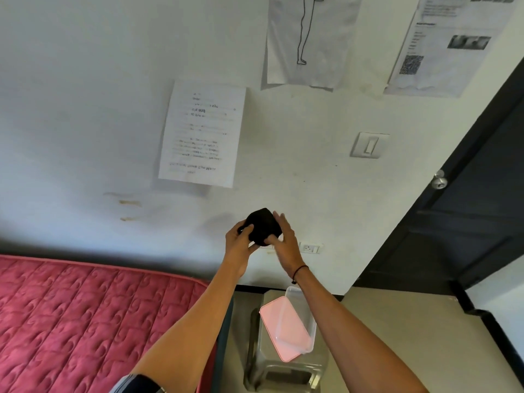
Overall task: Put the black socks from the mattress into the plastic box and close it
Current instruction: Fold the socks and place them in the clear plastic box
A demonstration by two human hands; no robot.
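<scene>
Pink plastic marks the lid (282,327) that is seen lying askew across the clear plastic box (307,316), which rests on a metal stool (286,364) beside the red quilted mattress (85,313). Well above and beyond the box, the balled black socks (262,226) are held between the 2 hands, the left hand (239,242) and right hand (285,239) both curled around the bundle. A downward, nearward move is judged necessary, and the lid would first need shifting.
</scene>
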